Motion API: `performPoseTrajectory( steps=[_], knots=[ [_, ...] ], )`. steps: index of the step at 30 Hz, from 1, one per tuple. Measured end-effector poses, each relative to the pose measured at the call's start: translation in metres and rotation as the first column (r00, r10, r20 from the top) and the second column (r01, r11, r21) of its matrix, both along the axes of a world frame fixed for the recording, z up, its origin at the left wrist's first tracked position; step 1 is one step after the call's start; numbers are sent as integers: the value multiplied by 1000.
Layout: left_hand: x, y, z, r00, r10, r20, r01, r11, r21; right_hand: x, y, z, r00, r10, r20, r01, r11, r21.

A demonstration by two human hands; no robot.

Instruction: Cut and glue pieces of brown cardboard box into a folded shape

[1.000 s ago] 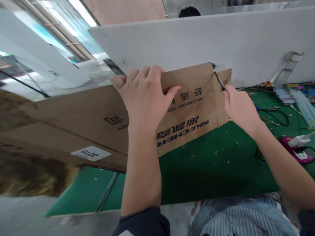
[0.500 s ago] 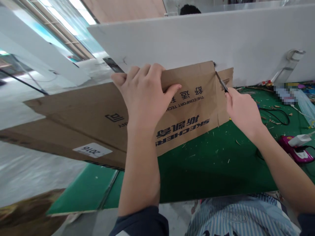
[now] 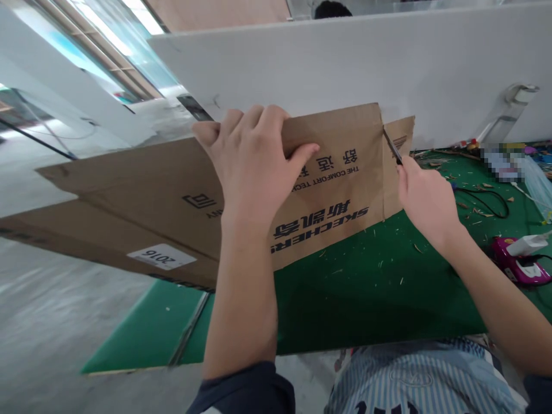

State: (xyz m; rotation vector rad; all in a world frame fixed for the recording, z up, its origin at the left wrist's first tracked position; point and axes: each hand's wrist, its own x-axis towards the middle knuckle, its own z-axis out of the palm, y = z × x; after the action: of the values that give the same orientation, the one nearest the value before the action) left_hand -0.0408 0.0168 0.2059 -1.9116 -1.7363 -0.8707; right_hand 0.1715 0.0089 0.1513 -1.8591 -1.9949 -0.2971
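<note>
A large brown cardboard box [image 3: 142, 184], folded flat, slants across the head view with dark lettering upside down and a white "2016" label. My left hand [image 3: 254, 155] is clamped over its upper edge, fingers behind and thumb on the printed face. In my right hand [image 3: 425, 192] is a slim knife [image 3: 392, 145], its handle mostly hidden by my fingers. The blade's tip touches the cardboard near the crease at the right end, below the upper corner. Beyond that crease a side flap [image 3: 401, 138] sticks out behind the blade.
Beneath the cardboard lies a green tabletop [image 3: 345, 305] with scattered scraps. A white partition [image 3: 431, 69] stands along its back. To the right are a magenta power strip [image 3: 521, 261] with a white plug, a black cable [image 3: 487, 195] and clear plastic [image 3: 539, 184]. A person's head [image 3: 332, 10] shows behind the partition.
The right end of the cardboard has shifted slightly right and up in view, and the knife with it. Both hands keep their grips.
</note>
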Motion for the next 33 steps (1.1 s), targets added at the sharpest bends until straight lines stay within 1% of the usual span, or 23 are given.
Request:
performPoseTrajectory(
  steps=[2,4,9,12,16,18,21,24,26,28,29,31,33],
  knots=[
    [0,0,0,1000,3,-10,-3,1000,-7,0,-4,-9,1000,-21,21,21,1000,1],
    [1,-1,1,1000,9,-15,-10,1000,-12,0,-6,-12,999,-26,18,26,1000,-2],
    [2,-2,1,1000,13,-6,-13,1000,-13,-2,4,-3,1000,5,-12,-5,1000,-2],
    [3,1,-1,999,37,-36,-38,999,-17,-5,12,0,998,17,-55,-17,1000,-8],
    [1,5,-4,990,104,-91,-102,994,26,-5,13,-6,990,51,-130,-56,998,-31],
    [-1,5,-4,990,106,-93,-104,994,29,-2,11,-11,989,58,-136,-62,998,-30],
    [0,0,2,993,75,-95,-77,997,-18,1,7,-19,993,46,-110,-49,999,-20],
    [14,0,13,989,29,-146,-36,998,-44,2,5,-22,997,38,-68,-39,999,-6],
    [30,10,18,985,-38,-170,30,998,-46,1,5,-21,998,38,-46,-38,999,0],
    [47,26,18,986,-114,-119,107,992,-62,1,4,-20,999,32,-44,-33,999,-12],
    [54,35,16,986,-133,-96,126,989,-80,0,4,-19,999,24,-48,-25,999,-20],
    [63,52,11,988,-131,-81,126,990,-63,-2,3,-15,998,10,-55,-12,999,-33],
    [66,63,6,988,-114,-102,113,993,-21,-4,4,-12,998,14,-59,-15,999,-32]
  ],
)
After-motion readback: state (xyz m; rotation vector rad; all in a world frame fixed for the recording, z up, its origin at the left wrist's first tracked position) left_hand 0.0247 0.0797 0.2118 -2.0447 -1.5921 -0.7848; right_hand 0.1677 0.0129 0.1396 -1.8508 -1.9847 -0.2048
